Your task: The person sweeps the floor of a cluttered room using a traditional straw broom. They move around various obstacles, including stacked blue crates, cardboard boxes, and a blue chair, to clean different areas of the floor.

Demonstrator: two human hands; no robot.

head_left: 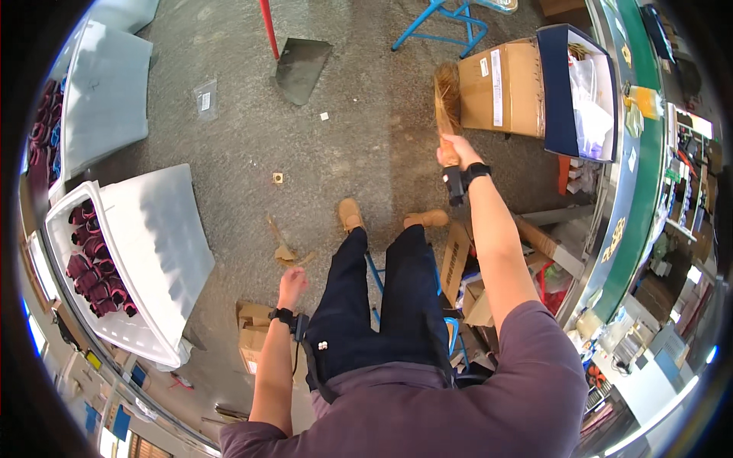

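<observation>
My right hand (pixel 456 151) is closed around the wooden handle of a straw hand broom (pixel 447 90). The broom's bristles point away from me, beside a brown cardboard box (pixel 485 88). My left hand (pixel 292 284) hangs low with its fingers curled in, and nothing shows in them. Just beyond it on the floor lies a tan scrap (pixel 285 252) of some torn material. Farther off stands a dark dustpan (pixel 303 70) with a red handle (pixel 269 27), out of reach of both hands. Straps with small devices circle both my wrists.
White bins (pixel 156 252) with dark red rolled pieces line the left. A green-edged workbench (pixel 649 175) runs along the right, near a dark blue box (pixel 561 91) holding plastic bags. A blue stool (pixel 447 27) stands ahead. A plastic bag (pixel 206 99) and paper bits (pixel 324 116) lie on the floor.
</observation>
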